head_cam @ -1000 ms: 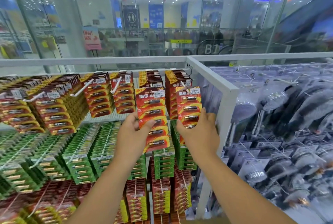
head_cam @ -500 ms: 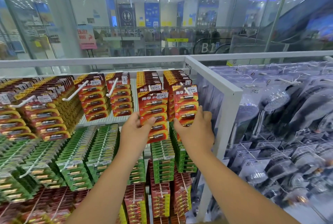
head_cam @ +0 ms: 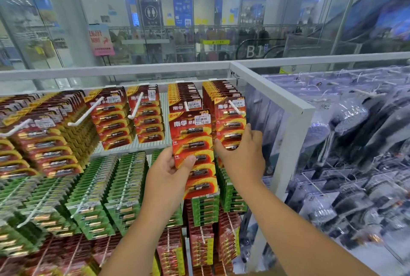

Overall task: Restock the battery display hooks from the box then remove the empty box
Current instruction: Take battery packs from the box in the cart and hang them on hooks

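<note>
At the top right of the rack, the left hand (head_cam: 168, 170) pinches a red battery card (head_cam: 194, 153), fingers curled round its edge, likely to hang it. The right hand (head_cam: 243, 153) grips the hung cards (head_cam: 230, 124) on the last hook (head_cam: 236, 108), seemingly steadying them.

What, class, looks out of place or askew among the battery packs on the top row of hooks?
One long red battery strip is off its hook, held in front of the row by the left hand. The right hand grips the pack on the rightmost hook. Otherwise nothing stands out.
</note>
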Demonstrator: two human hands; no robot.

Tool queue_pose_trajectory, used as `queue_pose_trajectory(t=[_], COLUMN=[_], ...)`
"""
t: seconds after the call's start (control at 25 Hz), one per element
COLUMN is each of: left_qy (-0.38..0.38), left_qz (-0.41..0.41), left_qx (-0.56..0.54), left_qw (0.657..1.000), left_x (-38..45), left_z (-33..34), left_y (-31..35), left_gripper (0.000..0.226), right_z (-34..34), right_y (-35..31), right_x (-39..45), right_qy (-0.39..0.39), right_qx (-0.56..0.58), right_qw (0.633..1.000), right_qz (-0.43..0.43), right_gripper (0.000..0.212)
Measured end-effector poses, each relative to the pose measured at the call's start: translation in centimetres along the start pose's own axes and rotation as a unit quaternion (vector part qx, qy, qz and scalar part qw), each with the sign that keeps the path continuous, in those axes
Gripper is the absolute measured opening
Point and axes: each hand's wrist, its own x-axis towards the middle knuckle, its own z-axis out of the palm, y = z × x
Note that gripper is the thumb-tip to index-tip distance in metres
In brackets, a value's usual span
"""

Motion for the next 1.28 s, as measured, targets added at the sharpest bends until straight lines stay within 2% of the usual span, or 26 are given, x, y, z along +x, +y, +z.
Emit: queue_pose_trajectory(t=[0.68,0.88,1.04,1.12,1.28], left_qy=[0.008,0.036,0.065,0.071,0.103], left_qz=[0.013,-0.022,0.011,0.036,0.027], left_qx=[0.022,0.005,0.089,0.129,0.191], left_qw=[1.0,0.999,0.994,0.988,0.976], left_x=[-0.1,3.2,7.6,8.9,7.9], left_z=[0.1,0.5,1.0,1.1,0.4], left_y=[0.0,-0.8,-1.9,-2.7,-4.1], left_gripper=[0.026,0.016,0.012,0.016,0.043], right_z=[0.5,1.0,2.4,3.0,2.4], right_y=[0.3,0.5,0.4,0.3,0.8], right_x=[0.4,1.4,2.6,3.1,1.9], right_qy=[-0.014,-0.018,-0.014,-0.02,-0.061], right_qx=[0.016,0.008,0.008,0.031,0.091], right_qw=[1.0,1.0,1.0,0.999,0.994], right_qz=[0.001,-0.007,-0.007,-0.011,0.004], right_gripper=[0.087,0.086,0.088,0.09,0.096])
